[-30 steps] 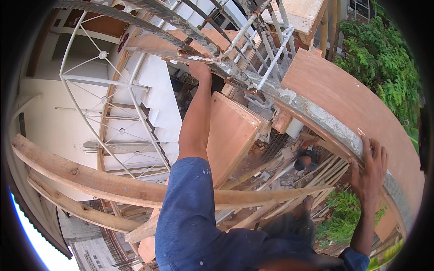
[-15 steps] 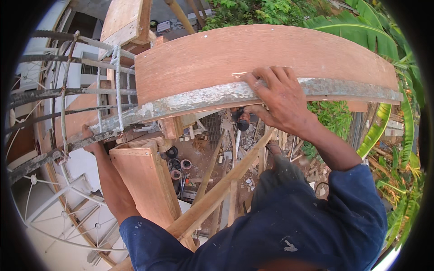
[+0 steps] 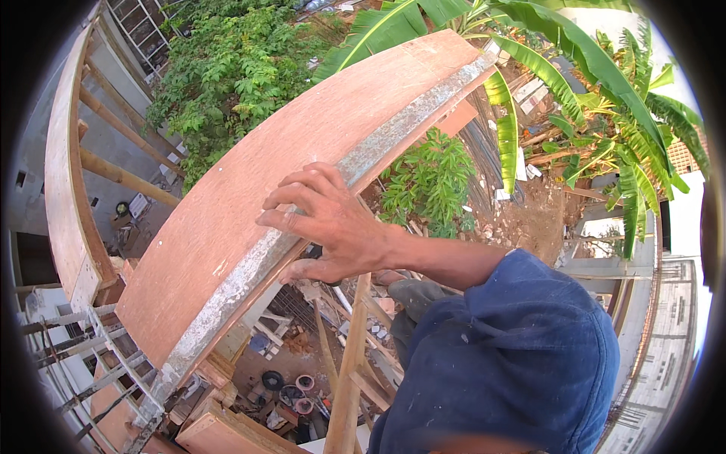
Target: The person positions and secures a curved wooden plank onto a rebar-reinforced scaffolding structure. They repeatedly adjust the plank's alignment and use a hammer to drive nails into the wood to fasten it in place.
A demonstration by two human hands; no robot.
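A wide, curved plywood panel [image 3: 302,136] crosses the middle of the view, sloping from lower left to upper right. Along its near edge runs a long grey bar [image 3: 408,113], crusted with whitish residue. My right hand [image 3: 329,223] is closed over this bar, its fingers lying across the top and its thumb below on the near side. The palm hides part of the bar. My left hand is out of the picture.
At lower left, a cage of rebar [image 3: 94,371] meets the panel's end. A second curved form [image 3: 64,174] rises at far left. Below stand a wooden pole [image 3: 349,363] and several buckets [image 3: 304,382] on littered ground. Banana leaves [image 3: 590,60] hang at upper right.
My view has turned to the right, so the panel now slants and more banana plants show. My left hand, earlier at the bar near the rebar, has left the picture. My right hand stays on the bar.
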